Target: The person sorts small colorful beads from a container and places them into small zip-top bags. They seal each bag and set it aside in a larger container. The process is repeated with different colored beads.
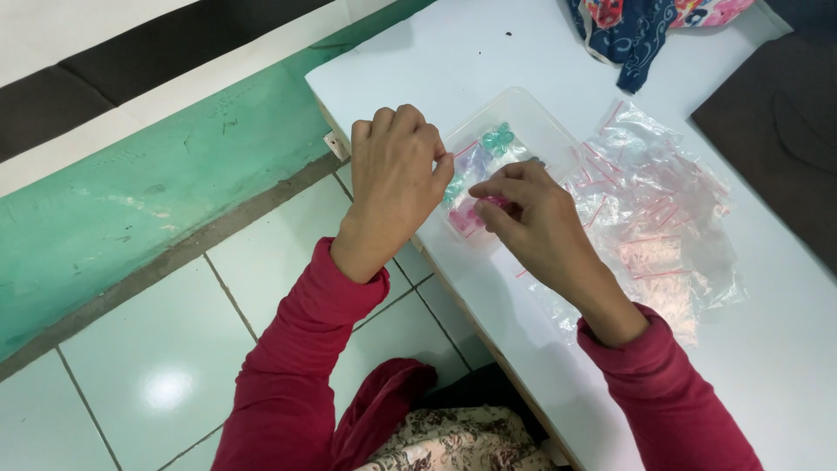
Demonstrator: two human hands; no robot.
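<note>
My left hand [397,170] and my right hand [532,214] meet over a shallow clear plastic tray [532,118] at the near edge of a white table [776,366]. Between their fingertips they pinch a small clear zip bag [471,214] with a red seal line and pink pieces inside. Green beads [498,138] and pale purple pieces lie in the tray just beyond my fingers. Both arms wear red sleeves.
A heap of empty clear zip bags [654,209] with red seal lines lies right of the tray. Patterned blue and pink cloth [636,26] rests at the table's far edge. A dark mat [776,131] sits at far right. White floor tiles and a green wall base lie left.
</note>
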